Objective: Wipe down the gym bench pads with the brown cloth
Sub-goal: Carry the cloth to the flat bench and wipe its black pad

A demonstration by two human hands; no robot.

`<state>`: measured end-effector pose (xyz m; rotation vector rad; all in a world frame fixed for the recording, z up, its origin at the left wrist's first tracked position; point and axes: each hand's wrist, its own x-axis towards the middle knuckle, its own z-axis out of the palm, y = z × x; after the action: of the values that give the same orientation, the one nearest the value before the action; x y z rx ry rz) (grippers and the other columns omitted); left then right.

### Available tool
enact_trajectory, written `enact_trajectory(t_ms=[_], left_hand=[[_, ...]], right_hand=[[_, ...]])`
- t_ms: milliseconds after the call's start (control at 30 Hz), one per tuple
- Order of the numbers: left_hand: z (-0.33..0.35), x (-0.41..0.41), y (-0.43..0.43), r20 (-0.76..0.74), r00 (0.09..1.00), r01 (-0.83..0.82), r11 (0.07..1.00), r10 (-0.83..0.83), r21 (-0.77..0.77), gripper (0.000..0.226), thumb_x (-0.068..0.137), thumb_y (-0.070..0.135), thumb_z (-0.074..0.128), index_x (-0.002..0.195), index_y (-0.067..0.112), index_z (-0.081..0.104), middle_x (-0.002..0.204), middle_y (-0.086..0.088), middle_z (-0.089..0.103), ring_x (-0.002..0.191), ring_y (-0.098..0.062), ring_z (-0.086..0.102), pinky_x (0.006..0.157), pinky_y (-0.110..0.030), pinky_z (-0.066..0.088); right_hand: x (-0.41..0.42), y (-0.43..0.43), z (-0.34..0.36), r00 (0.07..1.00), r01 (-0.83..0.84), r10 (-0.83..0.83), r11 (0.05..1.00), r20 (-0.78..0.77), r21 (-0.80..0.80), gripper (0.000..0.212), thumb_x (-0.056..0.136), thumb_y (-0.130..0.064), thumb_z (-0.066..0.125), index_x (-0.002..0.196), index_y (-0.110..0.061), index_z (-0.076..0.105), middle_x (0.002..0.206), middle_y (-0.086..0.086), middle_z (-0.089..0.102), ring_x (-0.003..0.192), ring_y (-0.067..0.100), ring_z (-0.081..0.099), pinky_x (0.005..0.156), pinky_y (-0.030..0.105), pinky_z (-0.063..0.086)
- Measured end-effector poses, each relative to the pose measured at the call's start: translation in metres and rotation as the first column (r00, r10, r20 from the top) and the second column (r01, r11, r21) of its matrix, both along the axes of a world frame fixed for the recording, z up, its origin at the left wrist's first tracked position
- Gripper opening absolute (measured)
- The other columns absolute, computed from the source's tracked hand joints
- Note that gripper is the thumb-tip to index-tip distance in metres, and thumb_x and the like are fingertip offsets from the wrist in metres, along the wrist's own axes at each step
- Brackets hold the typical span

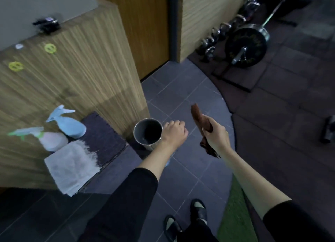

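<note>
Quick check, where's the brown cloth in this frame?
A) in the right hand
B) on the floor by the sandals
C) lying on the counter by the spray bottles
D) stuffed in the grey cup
A: the right hand grips the rolled brown cloth in the air. The one lying near the blue spray bottle is a white cloth.
</note>
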<state>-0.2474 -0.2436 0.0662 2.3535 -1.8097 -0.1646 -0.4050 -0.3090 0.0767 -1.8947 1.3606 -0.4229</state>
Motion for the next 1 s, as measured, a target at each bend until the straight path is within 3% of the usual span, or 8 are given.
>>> enact_trajectory(t_ms=[133,267,1000], left_hand=[[0.014,-0.046,-0.031,-0.048,0.995,0.090,0.995,-0.088,0.034,0.024,0.088,0.019,0.051,0.096,0.000,0.064,0.097,-0.020,0.066,0.093,-0.038,0.061,0.080,-0.041,0.046],[0.021,-0.091,-0.067,-0.002,0.984,0.177,0.979,-0.178,0.101,0.032,0.095,0.025,0.040,0.113,0.004,0.057,0.116,-0.015,0.061,0.110,-0.034,0.054,0.087,-0.039,0.041],[0.029,-0.314,-0.254,0.006,0.855,0.508,0.839,-0.519,0.192,0.031,0.096,0.026,0.036,0.113,0.007,0.053,0.116,-0.013,0.059,0.109,-0.033,0.053,0.087,-0.039,0.041]], right_hand=[[-0.052,-0.017,0.010,0.996,0.071,-0.075,0.995,-0.049,-0.063,0.048,0.091,-0.020,0.055,0.133,-0.042,0.048,0.114,-0.004,0.068,0.100,0.023,0.064,0.076,0.036,0.051],[-0.105,-0.036,0.019,0.983,0.156,-0.167,0.979,-0.081,-0.130,0.050,0.090,-0.014,0.056,0.136,-0.034,0.050,0.118,0.001,0.066,0.102,0.027,0.062,0.072,0.032,0.044],[-0.317,-0.157,0.025,0.849,0.505,-0.513,0.858,-0.126,-0.094,0.056,0.086,-0.016,0.054,0.135,-0.041,0.048,0.119,-0.001,0.064,0.105,0.026,0.061,0.087,0.038,0.049]])
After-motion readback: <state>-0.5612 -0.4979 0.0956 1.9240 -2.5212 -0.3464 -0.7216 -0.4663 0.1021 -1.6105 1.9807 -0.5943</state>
